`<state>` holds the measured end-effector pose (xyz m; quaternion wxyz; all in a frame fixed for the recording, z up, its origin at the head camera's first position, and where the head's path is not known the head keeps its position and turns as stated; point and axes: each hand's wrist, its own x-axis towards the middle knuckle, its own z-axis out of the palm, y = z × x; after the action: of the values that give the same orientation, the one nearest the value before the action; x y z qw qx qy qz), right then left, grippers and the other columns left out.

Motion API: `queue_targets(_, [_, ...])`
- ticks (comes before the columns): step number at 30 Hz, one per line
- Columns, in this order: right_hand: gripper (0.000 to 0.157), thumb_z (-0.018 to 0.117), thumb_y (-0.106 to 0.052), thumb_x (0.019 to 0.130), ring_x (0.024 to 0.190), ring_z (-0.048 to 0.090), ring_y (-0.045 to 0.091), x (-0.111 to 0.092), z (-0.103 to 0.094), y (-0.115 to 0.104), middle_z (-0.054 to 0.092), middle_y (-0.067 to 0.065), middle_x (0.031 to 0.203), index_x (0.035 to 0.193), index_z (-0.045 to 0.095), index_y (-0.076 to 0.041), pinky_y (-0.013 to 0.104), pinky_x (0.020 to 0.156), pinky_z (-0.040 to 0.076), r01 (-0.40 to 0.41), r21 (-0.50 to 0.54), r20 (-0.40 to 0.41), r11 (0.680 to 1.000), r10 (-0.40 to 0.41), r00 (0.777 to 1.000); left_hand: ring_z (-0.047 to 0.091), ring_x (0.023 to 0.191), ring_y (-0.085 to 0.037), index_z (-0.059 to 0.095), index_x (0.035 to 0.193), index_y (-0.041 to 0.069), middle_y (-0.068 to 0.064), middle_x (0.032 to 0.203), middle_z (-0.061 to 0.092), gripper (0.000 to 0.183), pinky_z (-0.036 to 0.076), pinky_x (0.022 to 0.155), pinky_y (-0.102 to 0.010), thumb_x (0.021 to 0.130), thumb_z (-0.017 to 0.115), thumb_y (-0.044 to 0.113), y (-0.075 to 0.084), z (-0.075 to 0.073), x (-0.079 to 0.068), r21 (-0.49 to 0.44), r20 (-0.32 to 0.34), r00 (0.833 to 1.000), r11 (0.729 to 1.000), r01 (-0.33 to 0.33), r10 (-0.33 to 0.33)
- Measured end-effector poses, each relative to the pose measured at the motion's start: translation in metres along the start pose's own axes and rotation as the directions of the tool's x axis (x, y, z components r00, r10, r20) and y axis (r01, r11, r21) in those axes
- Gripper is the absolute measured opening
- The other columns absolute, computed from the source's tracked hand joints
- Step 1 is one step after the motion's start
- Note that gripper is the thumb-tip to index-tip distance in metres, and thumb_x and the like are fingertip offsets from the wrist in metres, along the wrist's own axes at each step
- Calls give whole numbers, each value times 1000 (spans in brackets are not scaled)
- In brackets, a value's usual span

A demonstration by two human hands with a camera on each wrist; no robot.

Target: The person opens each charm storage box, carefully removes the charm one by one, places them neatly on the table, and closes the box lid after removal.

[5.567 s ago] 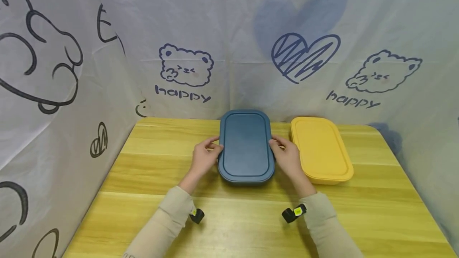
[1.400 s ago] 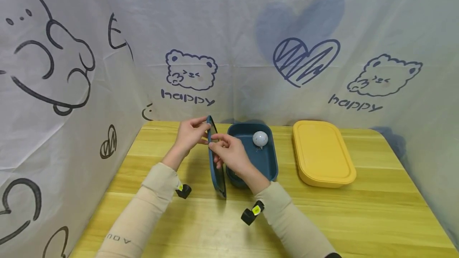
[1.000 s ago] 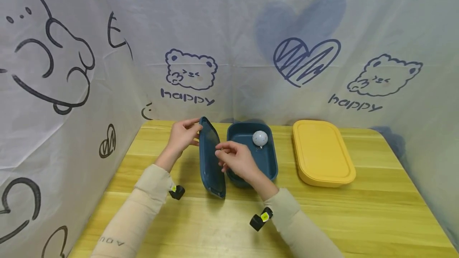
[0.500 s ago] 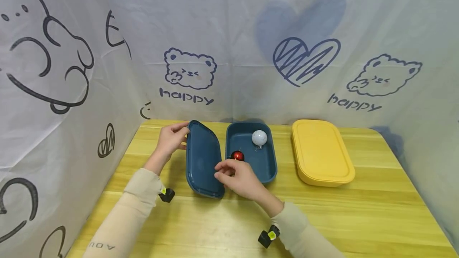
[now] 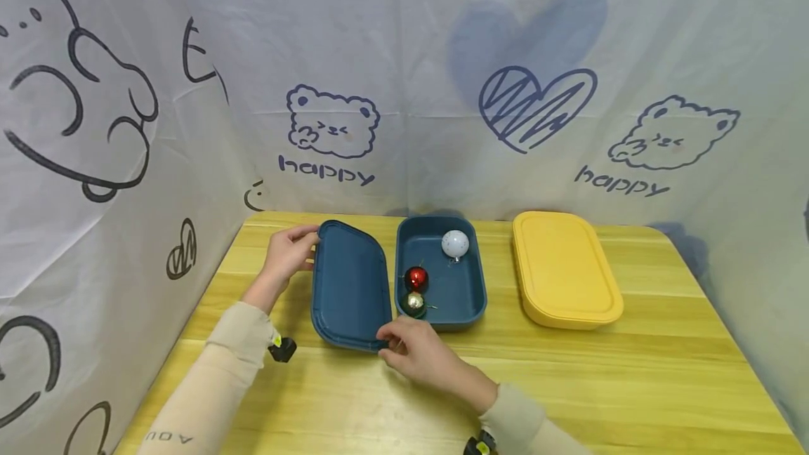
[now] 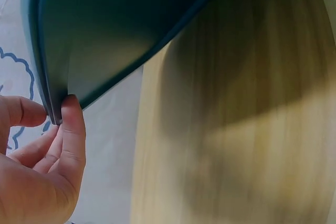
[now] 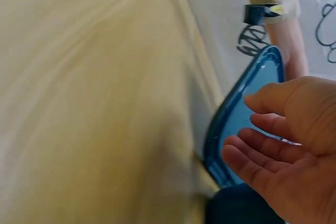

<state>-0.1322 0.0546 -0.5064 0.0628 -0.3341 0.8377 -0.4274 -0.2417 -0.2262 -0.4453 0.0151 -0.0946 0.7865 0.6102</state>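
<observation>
My left hand [image 5: 287,256] pinches the upper left edge of the dark blue box lid [image 5: 352,286], thumb on one face and fingers on the other, as the left wrist view shows [image 6: 44,166]. The lid leans with its inside facing up and right. Beside its lower right corner is my right hand [image 5: 422,351], fingers loosely bent; the right wrist view shows nothing between them. To the lid's right stands the uncovered blue box [image 5: 454,300], holding a white ball ornament [image 5: 455,244], a red one [image 5: 416,278] and a dark green one with a gold top [image 5: 414,302].
A yellow lidded box [image 5: 567,269] stands on the right of the wooden table [image 5: 670,357]. Behind and at the sides hang white printed cloths [image 5: 436,160] that meet the table's back edge.
The blue lid has come off the box, moved left and tilted down with my left hand. My right hand has left the lid and drawn toward me, revealing the red and green ornaments.
</observation>
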Motion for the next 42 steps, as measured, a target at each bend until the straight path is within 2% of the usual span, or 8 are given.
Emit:
queue_targets(3, [23,75,-4,95,90,69,23,-3,9,5,72,14,105,117,73,1,27,79,60,13,1,-18,1000,-13,1000,70,74,-8,64,143,2,-11,113,77,43,60,65,-24,104,60,21,-3,0,0,10,-11,1000,1000,15,-15])
queue_targets(6, [25,75,-3,95,87,70,18,-5,18,9,71,14,104,119,73,1,25,77,60,4,30,-48,1000,-2,999,69,75,-6,63,145,5,-19,128,72,44,60,67,-24,105,58,21,-6,-1,1,28,-16,999,999,37,-37])
queue_targets(12, [21,75,-1,94,81,67,9,-8,28,15,71,14,99,115,75,2,20,72,58,-37,106,-130,994,51,990,68,78,-5,61,148,6,-21,141,64,45,61,71,-26,105,55,20,-13,-2,2,44,-18,997,996,75,-75])
queue_targets(19, [14,75,-1,93,79,69,12,-4,32,19,73,12,97,106,77,1,18,70,56,-79,108,-175,991,98,980,66,75,-4,62,146,4,-18,137,65,44,59,71,-27,104,55,18,-23,-3,5,40,-30,994,994,106,-105])
queue_targets(26, [9,76,0,91,75,64,5,2,36,21,71,7,90,99,79,-1,17,67,53,-70,63,-195,996,81,978,65,73,-5,62,145,3,-10,115,72,44,57,65,-24,105,59,18,-36,-3,9,42,-49,989,989,143,-141])
queue_targets(29, [7,76,1,91,73,61,4,4,39,22,70,7,89,97,79,-1,16,66,51,-51,42,-206,998,58,977,63,70,-6,60,146,1,-15,118,73,45,55,63,-24,104,58,17,-44,-3,10,51,-50,988,987,152,-149])
queue_targets(34, [7,78,2,88,72,60,5,5,42,24,69,7,88,93,78,-2,15,66,50,-35,11,-201,999,36,979,64,70,-8,63,142,-1,-27,136,68,42,54,60,-24,104,57,14,-54,0,10,144,-71,989,980,138,-129])
queue_targets(42, [6,80,2,84,73,59,6,7,43,23,65,5,88,85,77,-3,14,67,49,-45,-12,-163,999,42,986,68,81,-16,73,127,-4,-26,122,73,32,55,66,-23,104,59,14,-64,3,10,286,-76,995,954,91,-72])
